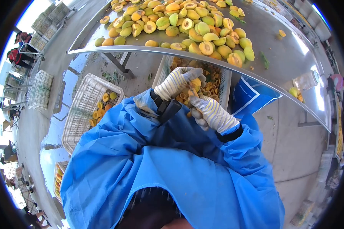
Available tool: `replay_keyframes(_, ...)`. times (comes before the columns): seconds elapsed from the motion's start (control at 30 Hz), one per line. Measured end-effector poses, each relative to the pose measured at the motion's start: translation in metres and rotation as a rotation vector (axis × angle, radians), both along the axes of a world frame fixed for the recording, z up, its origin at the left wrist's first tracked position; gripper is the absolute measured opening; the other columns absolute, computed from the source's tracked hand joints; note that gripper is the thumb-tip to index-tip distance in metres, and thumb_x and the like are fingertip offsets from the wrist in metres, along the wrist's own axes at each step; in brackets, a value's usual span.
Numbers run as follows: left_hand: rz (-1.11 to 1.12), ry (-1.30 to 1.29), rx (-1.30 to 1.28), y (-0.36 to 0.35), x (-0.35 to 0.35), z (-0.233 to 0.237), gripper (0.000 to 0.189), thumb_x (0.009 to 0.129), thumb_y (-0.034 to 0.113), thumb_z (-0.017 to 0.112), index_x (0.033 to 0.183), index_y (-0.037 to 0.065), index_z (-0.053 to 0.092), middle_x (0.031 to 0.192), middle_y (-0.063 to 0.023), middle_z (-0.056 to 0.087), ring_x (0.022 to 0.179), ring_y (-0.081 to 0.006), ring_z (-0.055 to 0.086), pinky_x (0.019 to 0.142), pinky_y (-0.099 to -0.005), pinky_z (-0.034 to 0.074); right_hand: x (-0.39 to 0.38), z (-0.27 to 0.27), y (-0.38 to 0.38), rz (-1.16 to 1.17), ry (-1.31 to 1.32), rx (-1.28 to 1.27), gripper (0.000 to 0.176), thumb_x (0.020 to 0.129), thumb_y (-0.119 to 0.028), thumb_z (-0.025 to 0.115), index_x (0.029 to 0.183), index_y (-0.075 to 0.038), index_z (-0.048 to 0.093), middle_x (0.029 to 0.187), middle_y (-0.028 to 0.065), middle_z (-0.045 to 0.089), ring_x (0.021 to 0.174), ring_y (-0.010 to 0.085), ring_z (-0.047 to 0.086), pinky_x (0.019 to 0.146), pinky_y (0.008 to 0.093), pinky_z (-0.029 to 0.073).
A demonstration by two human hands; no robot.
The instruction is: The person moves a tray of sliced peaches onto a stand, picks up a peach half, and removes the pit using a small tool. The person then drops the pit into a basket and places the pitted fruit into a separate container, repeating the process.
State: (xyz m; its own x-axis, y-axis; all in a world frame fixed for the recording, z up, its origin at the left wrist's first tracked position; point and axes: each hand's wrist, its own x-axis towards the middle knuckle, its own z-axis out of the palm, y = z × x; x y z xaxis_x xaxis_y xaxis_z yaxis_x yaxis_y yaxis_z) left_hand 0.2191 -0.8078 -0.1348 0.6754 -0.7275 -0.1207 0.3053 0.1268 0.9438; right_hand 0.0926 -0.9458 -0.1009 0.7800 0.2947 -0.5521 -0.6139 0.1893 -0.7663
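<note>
My left hand (178, 82), in a striped work glove, is closed around a yellow peach half (195, 83). Its fingers cover part of the fruit. Just below and to the right, my right hand (212, 113), gloved alike, is curled shut close to the peach. A small orange-brown piece shows between the two hands; whether it is a tool or fruit I cannot make out. Beneath both hands stands a pale plastic crate (225, 89) holding many cut orange-brown fruit pieces (211, 78).
A metal table (271, 42) ahead bears a large heap of halved peaches (195, 28). To the left, a white crate (78, 110) holds some halves. A blue bag or bin (252, 95) stands at right under the table edge. A clear container (305, 80) lies on the table's right side.
</note>
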Motion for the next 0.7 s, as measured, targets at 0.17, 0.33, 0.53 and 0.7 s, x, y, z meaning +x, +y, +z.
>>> replay_keyframes(0.17,-0.014,0.025,-0.159,0.006,-0.004,0.007,0.04,0.09,0.038,0.068,0.099,-0.001,0.07,0.095,-0.0115,0.07,0.091,-0.019,0.066,0.081,-0.0315,0.052,-0.001,0.004,-0.006,-0.052,0.096,0.336,0.035,0.096,-0.048,0.056,0.096,-0.013,0.054,0.059,-0.003,0.043,0.038,0.0069,0.039,0.034,0.022,0.03)
replay_keyframes(0.33,0.002,-0.182,-0.15,0.009,-0.003,0.004,0.036,0.091,0.037,0.066,0.101,0.003,0.071,0.095,-0.0102,0.07,0.09,-0.0189,0.066,0.081,-0.0309,0.053,-0.003,0.002,-0.002,-0.094,0.131,0.45,0.032,0.096,-0.044,0.057,0.097,-0.012,0.056,0.057,-0.0025,0.042,0.034,0.0065,0.036,0.03,0.02,0.027)
replay_keyframes(0.53,0.098,-0.037,-0.381,0.008,-0.013,0.008,0.056,0.089,0.051,0.064,0.12,0.005,0.064,0.11,-0.0133,0.067,0.102,-0.0197,0.063,0.091,-0.0329,0.05,0.0,0.003,0.0,-0.095,0.032,0.209,0.035,0.095,-0.047,0.058,0.099,-0.013,0.055,0.057,-0.0027,0.042,0.035,0.0079,0.039,0.032,0.0217,0.026)
replay_keyframes(0.7,0.184,0.113,-0.406,-0.002,-0.017,-0.004,0.057,0.086,0.051,0.069,0.114,0.002,0.064,0.107,-0.0124,0.067,0.101,-0.0202,0.064,0.09,-0.0329,0.052,0.001,0.006,0.015,-0.136,-0.005,0.067,0.04,0.094,-0.053,0.057,0.098,-0.013,0.053,0.059,-0.0028,0.045,0.037,0.0081,0.04,0.033,0.0223,0.027)
